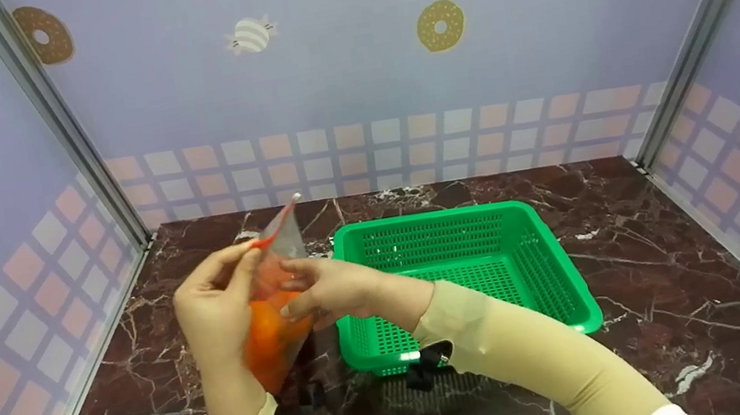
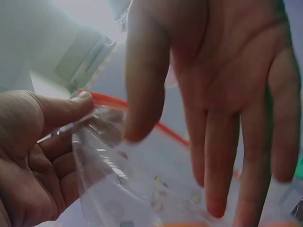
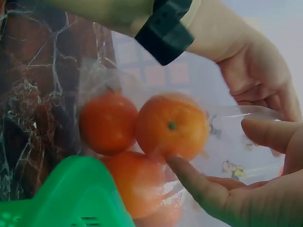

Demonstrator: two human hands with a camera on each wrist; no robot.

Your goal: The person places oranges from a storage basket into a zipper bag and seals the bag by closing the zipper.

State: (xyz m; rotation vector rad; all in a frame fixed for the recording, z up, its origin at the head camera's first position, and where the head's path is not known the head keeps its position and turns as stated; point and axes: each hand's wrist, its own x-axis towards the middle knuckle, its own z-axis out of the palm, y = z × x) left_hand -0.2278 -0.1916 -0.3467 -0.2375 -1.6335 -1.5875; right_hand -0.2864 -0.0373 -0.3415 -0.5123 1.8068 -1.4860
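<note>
A clear zip bag (image 2: 113, 156) with a red zip edge holds several oranges (image 3: 173, 125). One orange shows a green stem end; another round fruit (image 3: 109, 124) looks redder. My left hand (image 1: 214, 309) pinches the bag's red top corner between thumb and fingers, and the bag hangs below it. My right hand (image 1: 338, 288) is at the bag's right side with its fingers apart. In the right wrist view, a fingertip (image 3: 177, 163) of that hand is at an orange's lower edge, seemingly against the plastic. The left wrist view shows the right palm (image 2: 232, 71) with fingers extended in front of the bag.
A green plastic basket (image 1: 583, 292) stands to the right of the bag, under my right forearm. Both are at a dark marbled table (image 1: 667, 368). Patterned wall panels (image 1: 348, 76) close off the back and sides, with metal posts (image 1: 66, 123) at the corners.
</note>
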